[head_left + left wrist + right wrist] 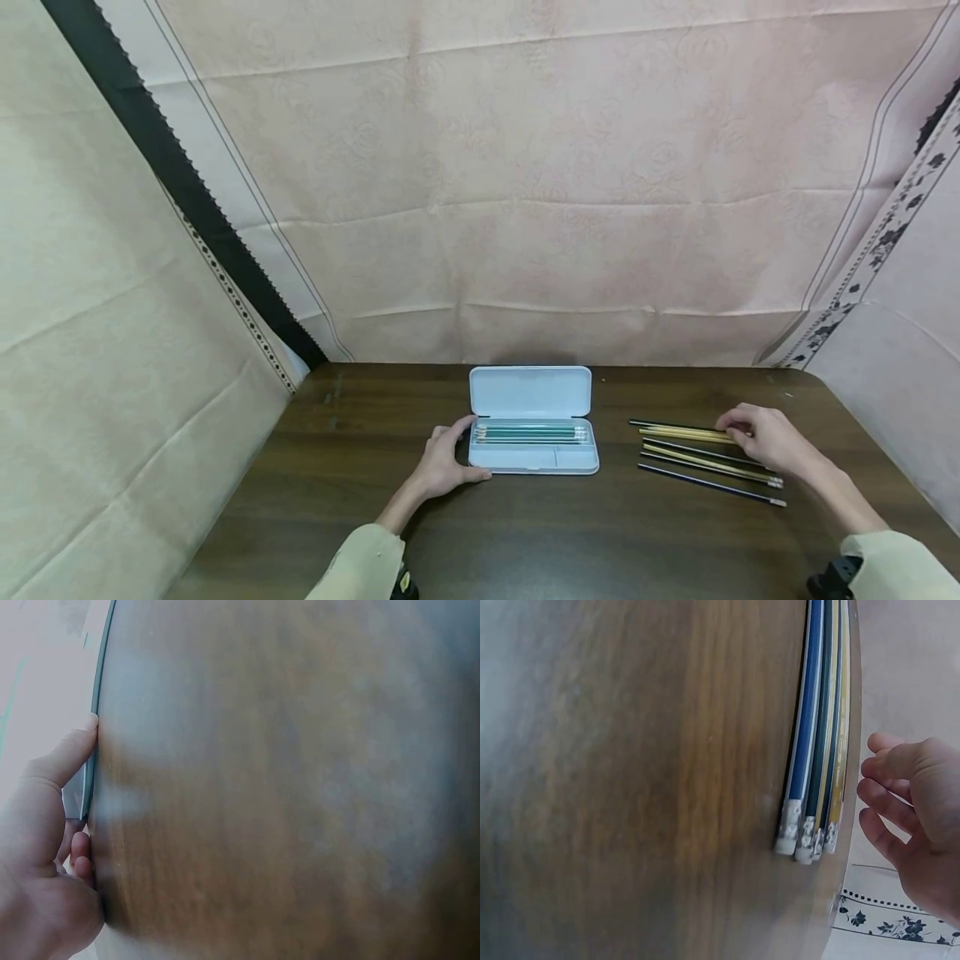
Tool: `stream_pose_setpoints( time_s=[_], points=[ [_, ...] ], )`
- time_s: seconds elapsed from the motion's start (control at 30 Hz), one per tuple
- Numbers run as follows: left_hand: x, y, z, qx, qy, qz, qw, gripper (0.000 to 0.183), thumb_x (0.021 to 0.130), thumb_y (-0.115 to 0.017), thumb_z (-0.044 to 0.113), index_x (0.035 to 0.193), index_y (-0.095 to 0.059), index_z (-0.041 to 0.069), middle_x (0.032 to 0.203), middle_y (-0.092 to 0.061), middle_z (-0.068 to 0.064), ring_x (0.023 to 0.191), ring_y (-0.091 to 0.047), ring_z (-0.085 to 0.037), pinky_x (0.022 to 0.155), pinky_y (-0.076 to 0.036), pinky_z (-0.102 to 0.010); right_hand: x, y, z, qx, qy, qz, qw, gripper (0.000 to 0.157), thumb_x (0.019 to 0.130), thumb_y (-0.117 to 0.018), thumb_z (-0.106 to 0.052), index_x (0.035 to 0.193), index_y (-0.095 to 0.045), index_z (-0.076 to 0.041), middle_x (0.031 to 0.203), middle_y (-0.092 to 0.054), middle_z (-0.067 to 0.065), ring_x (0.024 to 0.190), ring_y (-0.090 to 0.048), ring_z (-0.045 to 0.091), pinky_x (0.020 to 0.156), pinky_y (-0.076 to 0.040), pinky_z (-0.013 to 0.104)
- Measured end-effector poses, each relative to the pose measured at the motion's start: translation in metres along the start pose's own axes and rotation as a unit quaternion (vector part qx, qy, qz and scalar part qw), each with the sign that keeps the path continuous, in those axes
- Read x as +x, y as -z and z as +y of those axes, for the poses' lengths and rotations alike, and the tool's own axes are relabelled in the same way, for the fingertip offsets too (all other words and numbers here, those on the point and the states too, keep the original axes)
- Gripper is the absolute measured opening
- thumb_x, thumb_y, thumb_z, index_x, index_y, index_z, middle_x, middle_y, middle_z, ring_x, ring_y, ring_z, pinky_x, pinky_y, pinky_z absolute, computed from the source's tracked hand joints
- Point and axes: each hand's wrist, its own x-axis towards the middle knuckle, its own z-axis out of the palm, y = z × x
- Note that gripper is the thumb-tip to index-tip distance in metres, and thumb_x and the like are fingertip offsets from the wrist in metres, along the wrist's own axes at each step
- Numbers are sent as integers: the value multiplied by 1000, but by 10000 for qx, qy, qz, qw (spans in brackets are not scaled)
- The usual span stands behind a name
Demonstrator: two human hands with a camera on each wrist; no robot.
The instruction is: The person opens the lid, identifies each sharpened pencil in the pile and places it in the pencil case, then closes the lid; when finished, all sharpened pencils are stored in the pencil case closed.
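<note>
A light blue pencil case point(534, 458) lies with its lid raised on the brown table, several green pencils point(528, 434) inside. My left hand point(444, 467) holds the case's left end, thumb along the front edge and fingers at the side and back; the thumb point(67, 754) shows on its rim in the left wrist view. To the right, my right hand point(768, 437) is over the back of a row of loose pencils, fingers curled, fingertips right at a yellow pencil point(678, 432). I cannot tell whether it is pinched. Nearest the front lies a blue pencil point(808, 712).
Beside the yellow pencil, further dark and yellow pencils point(708, 464) lie side by side, eraser ends to the right. The brown table point(570, 542) meets a hanging pale cloth point(525, 250) at its back edge; more cloth hangs at both sides.
</note>
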Motion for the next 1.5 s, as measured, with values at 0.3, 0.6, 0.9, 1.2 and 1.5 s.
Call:
stream_pose_setpoints(
  time_s=[0.3, 0.6, 0.9, 1.2, 1.5],
  points=[
    [-1, 1, 1, -32, -12, -5, 10000, 92, 73, -91, 37, 150, -44, 16, 130, -50, -15, 119, -42, -30, 94, -41, -52, -7, 0, 9, -122, 19, 70, 9999, 22, 77, -74, 11, 83, -71, -9, 79, -62, -6, 69, -50, 1, 59, -45, 30],
    [0, 1, 2, -38, -5, -15, 10000, 92, 73, -90, 37, 150, -44, 15, 130, -50, -15, 118, -42, -29, 94, -41, -51, -12, -1, 15, -280, 40, 131, 9995, 26, 74, -76, 11, 81, -71, -13, 78, -58, -10, 68, -48, 0, 58, -44, 31],
    [0, 1, 3, -82, -46, 3, 10000, 92, 73, -90, 37, 150, -44, 14, 130, -50, -15, 118, -42, -30, 94, -41, -51, -11, -2, 16, -293, 325, 332, 9985, 30, 70, -77, 13, 78, -69, -14, 76, -57, -12, 66, -46, -3, 56, -43, 30],
    [-1, 1, 1, -74, 23, -15, 10000, 92, 74, -90, 37, 150, -44, 15, 129, -49, -14, 118, -41, -29, 94, -41, -51, -10, -5, 15, -303, 220, 107, 9992, 29, 71, -77, 12, 78, -69, -14, 75, -57, -13, 66, -47, -1, 56, -44, 30],
    [-2, 2, 2, -57, 4, -18, 10000, 93, 74, -90, 37, 150, -44, 14, 129, -50, -13, 117, -41, -28, 94, -41, -50, -8, -6, 17, -273, 105, -129, 9995, 27, 73, -76, 11, 79, -69, -14, 75, -58, -11, 67, -49, 0, 57, -45, 31]
  ],
)
